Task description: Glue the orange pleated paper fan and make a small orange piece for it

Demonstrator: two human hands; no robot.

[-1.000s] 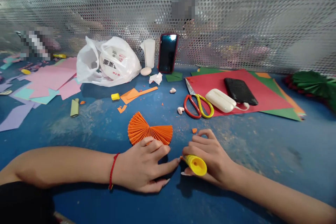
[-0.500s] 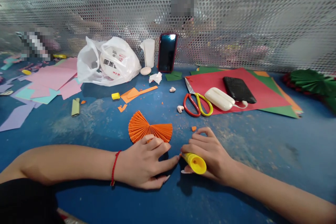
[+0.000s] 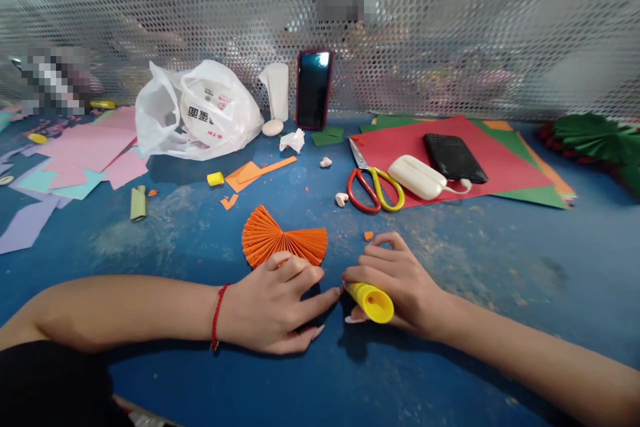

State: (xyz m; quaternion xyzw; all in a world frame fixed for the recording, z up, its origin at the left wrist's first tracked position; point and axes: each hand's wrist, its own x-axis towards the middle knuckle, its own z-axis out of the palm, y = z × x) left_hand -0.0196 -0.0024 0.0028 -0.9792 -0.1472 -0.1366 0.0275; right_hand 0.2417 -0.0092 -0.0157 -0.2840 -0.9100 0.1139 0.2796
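Observation:
An orange pleated paper fan point(image 3: 285, 240) lies part-open on the blue table, its near edge hidden under my left hand point(image 3: 283, 303). That hand is laid over it with the fingers apart, and the index finger reaches to the tip of a yellow glue stick point(image 3: 373, 301). My right hand point(image 3: 400, 280) is closed around the glue stick, whose hollow base faces me. The stick's other end points down to the left, close to my left fingertip; whether they touch is hard to tell. A small orange paper scrap point(image 3: 369, 235) lies just beyond my right hand.
Red-and-yellow scissors point(image 3: 373, 187) lie beside a white device point(image 3: 417, 177) and a black case point(image 3: 455, 158) on red paper point(image 3: 515, 177). A yellow cap point(image 3: 215, 179), orange offcuts point(image 3: 245, 175), a plastic bag point(image 3: 220, 113) and a phone point(image 3: 313, 90) stand or lie farther back.
The view has shifted slightly, so the things on the table appear a little higher and farther left. Both hands keep nearly the same pose, the glue stick still in my right.

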